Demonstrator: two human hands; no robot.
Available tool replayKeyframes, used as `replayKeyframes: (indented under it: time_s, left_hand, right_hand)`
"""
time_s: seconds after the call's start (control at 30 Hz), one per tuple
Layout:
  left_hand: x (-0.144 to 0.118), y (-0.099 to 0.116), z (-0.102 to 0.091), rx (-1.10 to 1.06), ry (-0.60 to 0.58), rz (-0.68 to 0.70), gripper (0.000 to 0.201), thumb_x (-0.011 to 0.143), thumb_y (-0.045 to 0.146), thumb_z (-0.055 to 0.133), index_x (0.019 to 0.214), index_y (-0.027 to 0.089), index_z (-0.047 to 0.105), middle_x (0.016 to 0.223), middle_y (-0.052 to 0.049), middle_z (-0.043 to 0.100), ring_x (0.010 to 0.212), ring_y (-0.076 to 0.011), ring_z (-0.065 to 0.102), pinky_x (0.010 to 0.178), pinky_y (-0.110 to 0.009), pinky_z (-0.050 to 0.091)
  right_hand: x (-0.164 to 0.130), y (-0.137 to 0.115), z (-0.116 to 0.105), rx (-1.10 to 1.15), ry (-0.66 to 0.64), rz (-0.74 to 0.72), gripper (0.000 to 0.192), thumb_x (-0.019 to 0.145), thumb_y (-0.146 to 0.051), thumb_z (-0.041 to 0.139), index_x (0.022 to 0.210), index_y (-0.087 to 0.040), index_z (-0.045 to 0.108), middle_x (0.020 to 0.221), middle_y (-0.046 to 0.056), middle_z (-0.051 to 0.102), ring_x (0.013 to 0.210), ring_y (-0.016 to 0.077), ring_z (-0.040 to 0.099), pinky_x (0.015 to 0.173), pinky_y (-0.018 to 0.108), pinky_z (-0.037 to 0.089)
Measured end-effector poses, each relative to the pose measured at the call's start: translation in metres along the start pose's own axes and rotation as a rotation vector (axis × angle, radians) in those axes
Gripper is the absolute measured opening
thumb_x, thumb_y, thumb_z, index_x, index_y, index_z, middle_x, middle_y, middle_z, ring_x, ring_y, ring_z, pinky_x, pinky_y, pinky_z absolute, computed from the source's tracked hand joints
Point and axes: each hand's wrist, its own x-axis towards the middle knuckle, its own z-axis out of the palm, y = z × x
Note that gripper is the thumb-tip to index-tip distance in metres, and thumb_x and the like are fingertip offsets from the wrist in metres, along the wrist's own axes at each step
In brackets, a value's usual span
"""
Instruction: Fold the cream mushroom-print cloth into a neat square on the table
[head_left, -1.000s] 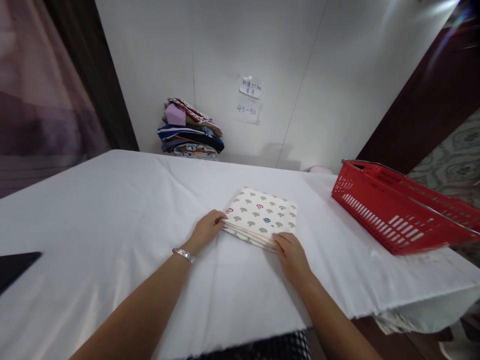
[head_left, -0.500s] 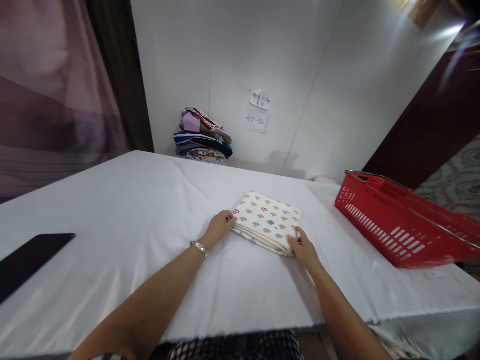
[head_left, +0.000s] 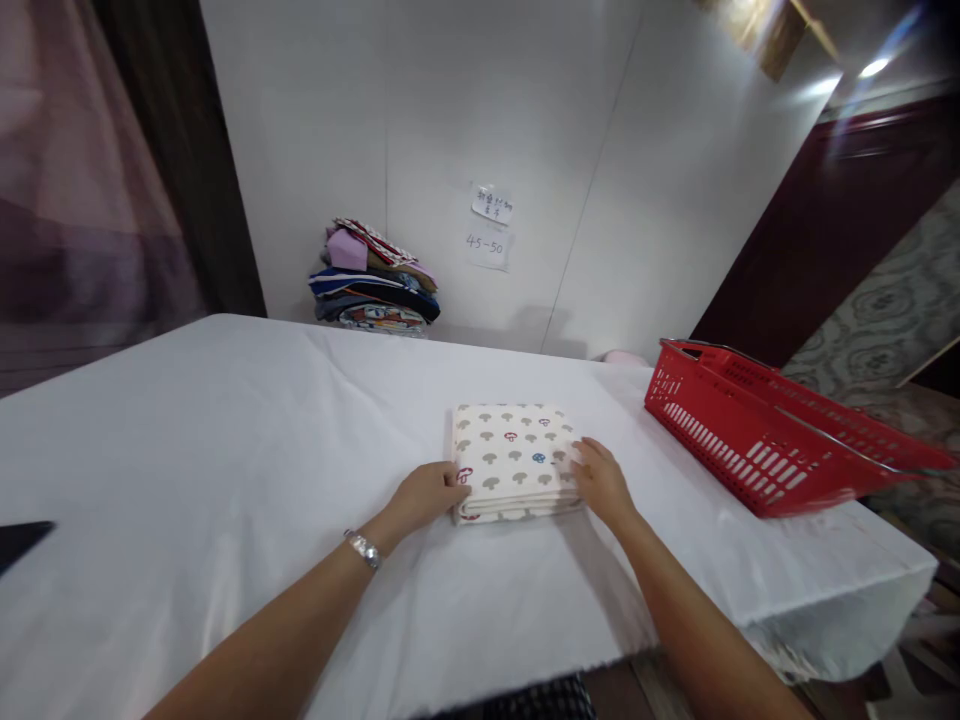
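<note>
You see a bright, evenly lit scene; a ceiling lamp (head_left: pixel 870 68) flares at top right, wide-angle distortion bends the edges, and corners blur softly.

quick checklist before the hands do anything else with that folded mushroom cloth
1. Left hand on the folded mushroom-print cloth: ok, fingers at its near left corner.
2. Right hand on the cloth: ok, resting against its right edge.
3. Cloth folded flat and square on the white table cover: ok, layers look stacked evenly at the near edge.
4. Firm grip under the cloth: cannot tell, the fingertips are hidden.
5. Red basket apart from the cloth: ok, a gap of bare cover lies between them.
6. Basket contents: cannot tell, its inside is not visible.
</note>
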Motion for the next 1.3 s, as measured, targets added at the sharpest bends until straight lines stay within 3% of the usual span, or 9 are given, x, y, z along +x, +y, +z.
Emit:
replayKeyframes:
  time_s: [0.1, 0.2, 0.33, 0.5, 0.67, 0.93, 1.1, 1.2, 1.3]
  left_hand:
    - [0.000, 0.008, -0.005, 0.087, 0.190, 0.091, 0.017, 0.074, 0.036, 0.055, 0.067, 0.020, 0.051, 0.075, 0.000, 0.058, 0.067, -0.0151, 0.054, 0.059, -0.027, 0.039]
    - [0.009, 0.026, -0.001, 0.119, 0.338, 0.303, 0.012, 0.080, 0.031, 0.051, 0.083, 0.021, 0.057, 0.098, -0.003, 0.062, 0.091, -0.0184, 0.057, 0.078, -0.031, 0.045]
    - [0.040, 0.050, 0.014, 0.236, 0.344, 0.457, 0.027, 0.083, 0.032, 0.053, 0.106, 0.019, 0.059, 0.127, -0.009, 0.055, 0.120, -0.0223, 0.048, 0.101, -0.037, 0.038]
    - [0.068, 0.041, 0.044, 0.471, 0.264, 0.223, 0.051, 0.086, 0.042, 0.049, 0.128, 0.012, 0.049, 0.144, -0.016, 0.039, 0.136, -0.0313, 0.028, 0.110, -0.051, 0.023]
    - [0.068, 0.025, 0.062, 0.513, 0.250, 0.190, 0.056, 0.089, 0.047, 0.039, 0.134, 0.014, 0.044, 0.148, -0.013, 0.034, 0.139, -0.0285, 0.023, 0.112, -0.050, 0.020]
    - [0.063, 0.030, 0.056, 0.327, 0.228, 0.140, 0.052, 0.087, 0.046, 0.046, 0.132, 0.020, 0.046, 0.149, -0.010, 0.031, 0.140, -0.0268, 0.021, 0.110, -0.051, 0.021]
    - [0.065, 0.021, 0.050, 0.102, 0.372, 0.160, 0.037, 0.092, 0.031, 0.037, 0.123, 0.019, 0.055, 0.140, -0.009, 0.046, 0.133, -0.0206, 0.035, 0.110, -0.040, 0.027]
    - [0.074, 0.010, 0.042, 0.049, 0.469, 0.058, 0.039, 0.092, 0.019, 0.032, 0.124, 0.016, 0.055, 0.134, -0.009, 0.052, 0.127, -0.0190, 0.042, 0.109, -0.036, 0.030]
    - [0.087, 0.000, 0.033, 0.022, 0.477, -0.038, 0.043, 0.087, 0.012, 0.036, 0.126, 0.013, 0.053, 0.128, -0.012, 0.056, 0.120, -0.0213, 0.049, 0.105, -0.037, 0.035]
  right_hand:
    - [0.006, -0.038, 0.007, 0.020, -0.046, -0.168, 0.040, 0.086, -0.032, 0.046, 0.121, -0.018, 0.058, 0.135, 0.011, 0.049, 0.126, 0.0250, 0.043, 0.106, 0.043, 0.035]
    - [0.025, -0.070, 0.016, 0.029, -0.112, -0.255, 0.042, 0.087, -0.032, 0.048, 0.126, -0.017, 0.054, 0.139, 0.012, 0.045, 0.131, 0.0258, 0.038, 0.107, 0.043, 0.033]
    - [0.062, -0.086, 0.027, -0.017, -0.198, -0.258, 0.049, 0.089, -0.036, 0.046, 0.133, -0.015, 0.046, 0.146, 0.014, 0.036, 0.137, 0.0267, 0.027, 0.108, 0.043, 0.029]
    - [0.084, -0.054, 0.042, -0.200, -0.378, -0.077, 0.057, 0.091, -0.042, 0.042, 0.140, -0.015, 0.036, 0.151, 0.013, 0.025, 0.140, 0.0265, 0.017, 0.110, 0.047, 0.018]
    - [0.078, -0.021, 0.053, -0.294, -0.497, 0.043, 0.061, 0.093, -0.053, 0.028, 0.142, -0.017, 0.031, 0.153, 0.010, 0.021, 0.141, 0.0235, 0.013, 0.110, 0.047, 0.015]
    - [0.075, -0.018, 0.057, -0.268, -0.425, -0.022, 0.056, 0.093, -0.052, 0.029, 0.138, -0.020, 0.038, 0.150, 0.012, 0.029, 0.139, 0.0260, 0.020, 0.107, 0.050, 0.021]
    - [0.073, -0.013, 0.061, -0.273, -0.390, -0.061, 0.051, 0.093, -0.049, 0.031, 0.136, -0.023, 0.041, 0.147, 0.013, 0.033, 0.138, 0.0270, 0.023, 0.105, 0.053, 0.023]
    - [0.073, -0.013, 0.062, -0.284, -0.397, -0.067, 0.049, 0.094, -0.048, 0.030, 0.136, -0.024, 0.039, 0.148, 0.013, 0.032, 0.138, 0.0272, 0.023, 0.105, 0.053, 0.023]
    - [0.073, -0.014, 0.062, -0.297, -0.409, -0.057, 0.050, 0.094, -0.046, 0.031, 0.137, -0.023, 0.038, 0.148, 0.013, 0.031, 0.138, 0.0268, 0.022, 0.105, 0.053, 0.023]
